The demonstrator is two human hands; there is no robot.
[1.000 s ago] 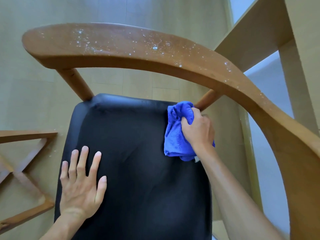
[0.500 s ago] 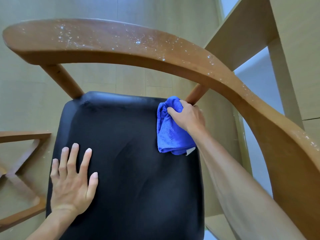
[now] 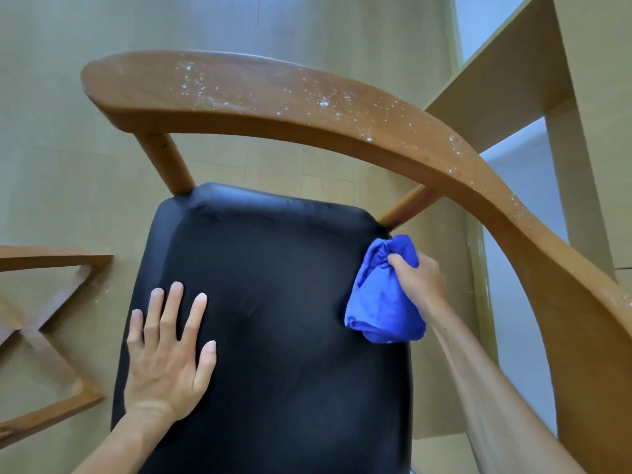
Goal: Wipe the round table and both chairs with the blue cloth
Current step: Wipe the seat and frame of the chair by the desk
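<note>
Pale wood floor [image 3: 68,165] beneath chair | left hand [image 3: 167,357] flat, fingers spread, on black seat [image 3: 273,302] | right hand [image 3: 419,280] clenches blue cloth [image 3: 379,302], shifted from seat's rear corner to its right edge | dusty backrest rail [image 3: 307,104] above hands unwiped.

Left hand [image 3: 169,359]: flat, palm down, fingers spread and extended, thumb angled out to the right; forearm enters from the lower edge, slanting up and right. Right hand [image 3: 419,280]: closed in a fist around bunched blue cloth [image 3: 383,299], knuckles upward; wrist bent, forearm bare, extended from the lower right corner toward upper left.
</note>
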